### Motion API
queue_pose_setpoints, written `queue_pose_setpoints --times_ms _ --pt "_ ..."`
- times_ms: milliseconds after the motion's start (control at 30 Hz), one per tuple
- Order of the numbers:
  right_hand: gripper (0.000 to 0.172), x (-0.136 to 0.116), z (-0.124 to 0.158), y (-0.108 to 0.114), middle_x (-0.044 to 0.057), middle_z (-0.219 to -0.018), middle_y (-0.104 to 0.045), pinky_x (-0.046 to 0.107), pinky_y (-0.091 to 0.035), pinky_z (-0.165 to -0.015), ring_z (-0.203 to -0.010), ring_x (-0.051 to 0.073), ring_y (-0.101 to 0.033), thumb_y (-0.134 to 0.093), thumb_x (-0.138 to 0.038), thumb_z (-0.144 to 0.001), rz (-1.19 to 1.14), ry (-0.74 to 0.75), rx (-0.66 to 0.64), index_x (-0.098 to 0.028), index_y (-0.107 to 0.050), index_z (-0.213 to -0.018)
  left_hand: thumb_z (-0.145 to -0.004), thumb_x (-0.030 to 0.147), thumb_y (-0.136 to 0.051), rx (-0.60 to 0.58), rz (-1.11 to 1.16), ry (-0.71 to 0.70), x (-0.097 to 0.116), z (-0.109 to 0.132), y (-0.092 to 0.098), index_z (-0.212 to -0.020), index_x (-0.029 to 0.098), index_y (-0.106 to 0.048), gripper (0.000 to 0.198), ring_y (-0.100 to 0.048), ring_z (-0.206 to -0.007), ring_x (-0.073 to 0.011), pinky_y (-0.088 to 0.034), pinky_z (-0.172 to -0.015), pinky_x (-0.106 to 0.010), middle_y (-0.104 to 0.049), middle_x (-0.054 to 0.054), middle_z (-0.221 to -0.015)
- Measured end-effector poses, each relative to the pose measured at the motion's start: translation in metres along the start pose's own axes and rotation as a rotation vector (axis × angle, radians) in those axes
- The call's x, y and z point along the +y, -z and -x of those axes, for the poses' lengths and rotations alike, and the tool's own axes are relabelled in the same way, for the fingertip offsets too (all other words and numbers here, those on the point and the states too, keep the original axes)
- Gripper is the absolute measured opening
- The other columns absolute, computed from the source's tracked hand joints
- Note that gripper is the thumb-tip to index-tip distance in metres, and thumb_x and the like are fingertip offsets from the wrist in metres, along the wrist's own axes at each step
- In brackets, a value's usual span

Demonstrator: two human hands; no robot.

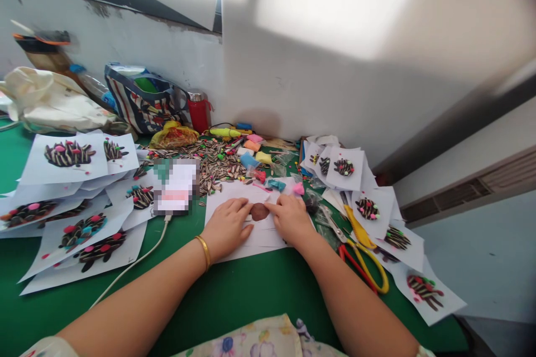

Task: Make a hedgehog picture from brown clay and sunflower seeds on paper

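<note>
A flat brown clay disc (259, 212) lies on white sheets of paper (247, 245) in front of me. My left hand (226, 227) rests on the paper at the disc's left, its fingers stretched and its thumb apart, with fingertips at the disc's edge. From the right, my right hand (292, 220) reaches the opposite edge with its index fingertip; its other fingers are bent and partly hidden. Neither hand grips the disc. Small lumps of pink clay (298, 188) and blue clay (276, 184) sit just beyond the hands.
Sunflower seeds (209, 159) are heaped behind the paper, near clay packs (250, 160). Papers with seed-covered hedgehog figures lie in a left stack (119, 175) and a right stack (387, 209). Scissors (364, 256), a cabled phone (176, 187) and a red bottle (198, 112) stand around.
</note>
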State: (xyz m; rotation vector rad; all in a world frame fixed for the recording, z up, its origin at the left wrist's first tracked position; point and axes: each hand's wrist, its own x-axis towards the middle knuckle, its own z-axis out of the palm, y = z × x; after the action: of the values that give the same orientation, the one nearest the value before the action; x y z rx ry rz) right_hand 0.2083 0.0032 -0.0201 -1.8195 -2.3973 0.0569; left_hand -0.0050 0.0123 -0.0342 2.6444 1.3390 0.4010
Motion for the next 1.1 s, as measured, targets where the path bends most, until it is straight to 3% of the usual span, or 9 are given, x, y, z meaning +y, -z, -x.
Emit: queue_pose_setpoints --times_ms 300,500,900,1100 --pt "0.039 0.003 0.009 0.004 0.005 -0.102 -0.061 0.037 -0.027 -0.085 -0.098 0.022 -0.049 -0.055 -0.018 -0.089 0.005 0.053 -0.036 -0.034 -0.066 -0.123 -0.087 0.031 -0.058 0.007 0.006 -0.005 0.000 0.000 0.001 -0.135 0.016 -0.055 0.050 -0.049 -0.128 -0.0278 -0.036 -0.113 -0.044 -0.055 -0.012 -0.139" --pt "0.044 -0.004 0.010 0.002 0.005 -0.103 -0.061 0.037 -0.027 -0.086 -0.100 0.022 -0.049 -0.055 -0.016 -0.088 -0.001 0.061 0.009 -0.033 -0.061 -0.129 -0.088 0.032 -0.058 0.001 0.000 -0.004 -0.001 0.000 0.000 -0.136 0.016 -0.054 0.051 -0.048 -0.129 -0.0278 -0.034 -0.114 -0.044 -0.054 -0.012 -0.140" --pt "0.035 -0.015 0.006 -0.001 0.006 -0.101 -0.060 0.037 -0.026 -0.084 -0.099 0.022 -0.046 -0.054 -0.018 -0.091 0.002 0.085 0.044 -0.032 -0.066 -0.121 -0.087 0.032 -0.058 0.004 0.005 -0.004 -0.001 0.000 0.000 -0.135 0.018 -0.054 0.050 -0.048 -0.129 -0.0274 -0.034 -0.114 -0.043 -0.054 -0.012 -0.140" --pt "0.039 -0.015 0.011 0.002 0.005 -0.103 -0.059 0.035 -0.026 -0.085 -0.100 0.021 -0.046 -0.058 -0.016 -0.087 -0.028 0.131 0.030 -0.034 -0.065 -0.120 -0.088 0.032 -0.058 0.009 0.023 -0.010 0.000 0.000 0.001 -0.134 0.018 -0.054 0.049 -0.048 -0.128 -0.0278 -0.035 -0.113 -0.045 -0.055 -0.013 -0.139"
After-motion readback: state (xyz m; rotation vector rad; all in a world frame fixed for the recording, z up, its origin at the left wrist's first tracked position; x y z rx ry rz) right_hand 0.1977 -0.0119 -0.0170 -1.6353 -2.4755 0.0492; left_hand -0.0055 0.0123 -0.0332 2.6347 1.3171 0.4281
